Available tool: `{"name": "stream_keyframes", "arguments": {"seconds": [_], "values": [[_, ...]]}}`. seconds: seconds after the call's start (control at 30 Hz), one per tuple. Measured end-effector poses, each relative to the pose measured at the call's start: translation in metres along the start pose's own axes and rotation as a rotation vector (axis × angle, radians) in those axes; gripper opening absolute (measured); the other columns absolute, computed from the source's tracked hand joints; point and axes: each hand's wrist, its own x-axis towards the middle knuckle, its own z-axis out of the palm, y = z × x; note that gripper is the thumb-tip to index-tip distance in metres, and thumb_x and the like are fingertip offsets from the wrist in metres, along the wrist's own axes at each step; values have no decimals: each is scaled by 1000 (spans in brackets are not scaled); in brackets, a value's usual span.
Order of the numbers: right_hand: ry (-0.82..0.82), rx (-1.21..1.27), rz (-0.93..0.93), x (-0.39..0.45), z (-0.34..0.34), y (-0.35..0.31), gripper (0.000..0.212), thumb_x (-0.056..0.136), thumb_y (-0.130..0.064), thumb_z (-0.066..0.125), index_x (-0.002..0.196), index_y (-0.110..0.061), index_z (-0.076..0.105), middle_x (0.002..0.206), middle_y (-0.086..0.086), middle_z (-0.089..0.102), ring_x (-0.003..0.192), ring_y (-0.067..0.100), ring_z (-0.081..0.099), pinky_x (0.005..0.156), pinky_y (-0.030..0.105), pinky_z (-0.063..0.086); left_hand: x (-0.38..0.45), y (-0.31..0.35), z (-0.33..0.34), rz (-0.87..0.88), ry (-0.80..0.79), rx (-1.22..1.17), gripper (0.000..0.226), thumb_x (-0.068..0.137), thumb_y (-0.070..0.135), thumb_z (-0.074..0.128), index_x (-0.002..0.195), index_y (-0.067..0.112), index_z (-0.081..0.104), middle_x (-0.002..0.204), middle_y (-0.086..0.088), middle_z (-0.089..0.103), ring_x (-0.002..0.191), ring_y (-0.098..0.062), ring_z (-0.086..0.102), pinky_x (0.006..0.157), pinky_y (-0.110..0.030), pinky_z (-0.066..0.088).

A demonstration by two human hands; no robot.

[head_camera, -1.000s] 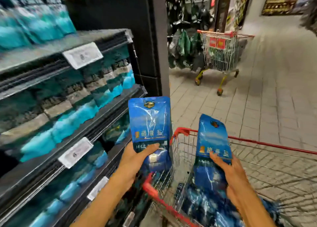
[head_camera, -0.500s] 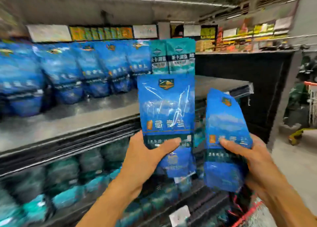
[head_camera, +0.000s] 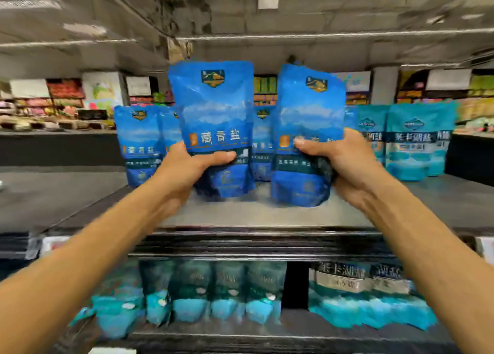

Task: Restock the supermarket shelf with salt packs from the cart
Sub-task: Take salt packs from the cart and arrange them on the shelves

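Salt packs, two of them, are held upright over the front edge of the top shelf. Going left to right: the left hand grips the left pack across its lower middle, thumb over the face; the right hand pinches the right pack the same way. These look like soft pouches with dense, shifting contents, so I'd hold them low, near the weight. Matching blue packs stand behind. Half a second ago both packs were lower and off to the side; now they face the shelf squarely.
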Motion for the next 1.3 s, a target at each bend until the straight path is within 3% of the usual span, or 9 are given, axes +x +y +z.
{"name": "stream_keyframes", "arguments": {"seconds": [0.17,0.23,0.4,0.57,0.73,0.83,0.97,1.2,1.3], "values": [[71,-97,111,75,27,41,58,73,2,80,125,5,58,117,19,68,105,33,68,91,50,56,58,-30,-12,-136,62,29,34,79,-2,73,113,-3,69,103,-15,74,94,-31,68,88,-46,58],[105,-142,110,95,32,59,46,73,6,79,117,7,63,113,20,70,102,32,69,96,50,54,76,-45,-13,-167,51,58,37,78,-2,75,114,-6,68,101,-15,74,90,-29,69,82,-38,60],[80,-282,115,116,28,86,40,72,10,78,111,2,68,112,18,72,96,26,68,91,38,55,106,-73,-18,-174,-14,130,40,78,-4,75,116,-8,64,117,-22,69,108,-36,66,97,-45,53],[-174,-848,194,112,-5,92,25,69,-13,89,77,-15,65,55,-13,62,57,11,56,49,20,45,118,-77,-39,-160,-198,419,31,78,12,82,107,8,73,102,-6,76,97,-19,71,93,-35,55],[-70,-1053,189,121,-1,97,42,64,-33,92,75,-11,59,74,5,63,73,21,60,62,29,46,125,-74,-37,-197,29,911,59,62,52,87,80,5,56,72,-7,63,62,-23,69,63,-41,62],[-48,-1142,178,127,7,99,54,60,-40,93,89,-7,61,86,8,66,83,24,61,64,28,43,129,-73,-32,-120,44,1172,63,65,66,77,73,11,49,67,-6,69,51,-23,69,65,-43,62],[-54,-1206,159,131,17,100,56,58,-44,92,80,-11,52,79,4,58,73,19,53,50,28,35,134,-74,-23,-8,22,1436,62,71,76,63,80,17,48,75,-5,69,67,-25,67,71,-41,60],[-106,-1111,203,125,12,99,52,59,-49,91,91,-15,65,82,-2,66,81,18,60,55,24,40,124,-71,-23,14,25,1541,75,76,80,53,105,11,58,58,1,58,66,-22,65,66,-38,58],[-106,-1118,216,118,9,95,50,61,-49,90,75,-13,58,71,-2,58,67,14,52,51,25,36,118,-67,-25,20,34,1493,72,75,81,54,81,10,52,52,2,60,54,-16,62,65,-37,59]]}}
